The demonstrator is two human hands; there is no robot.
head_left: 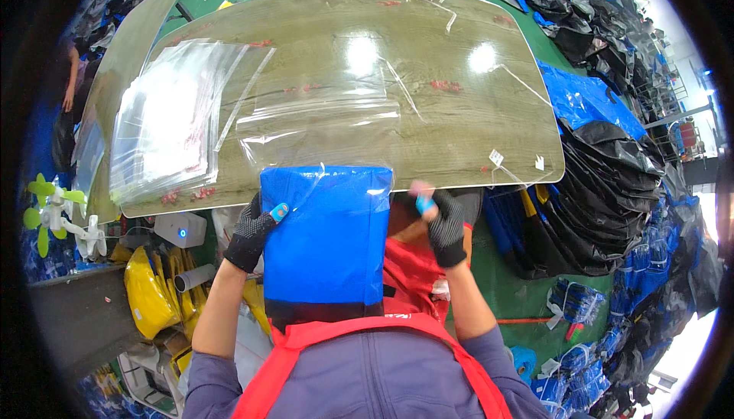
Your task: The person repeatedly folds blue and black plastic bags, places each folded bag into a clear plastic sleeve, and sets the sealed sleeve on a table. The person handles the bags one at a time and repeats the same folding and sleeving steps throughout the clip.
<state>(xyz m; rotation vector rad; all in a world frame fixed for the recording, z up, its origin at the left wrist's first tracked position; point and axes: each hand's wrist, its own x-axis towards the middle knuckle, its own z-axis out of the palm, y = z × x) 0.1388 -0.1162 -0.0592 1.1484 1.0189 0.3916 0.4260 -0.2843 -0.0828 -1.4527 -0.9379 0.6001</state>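
Left hand (250, 233): black knit glove with grip dots, fingertips cut open, light blue cap on one fingertip. Right hand (443, 228): same black glove, blue tip cover. Forearms bare. Grey-purple top, sleeves pushed to elbows. Red apron straps over shoulders.

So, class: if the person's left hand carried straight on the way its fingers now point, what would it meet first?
The left hand already touches the side of the blue folded item in its clear bag. Its fingers point up and right, so it would likely press into that; depth is unclear.
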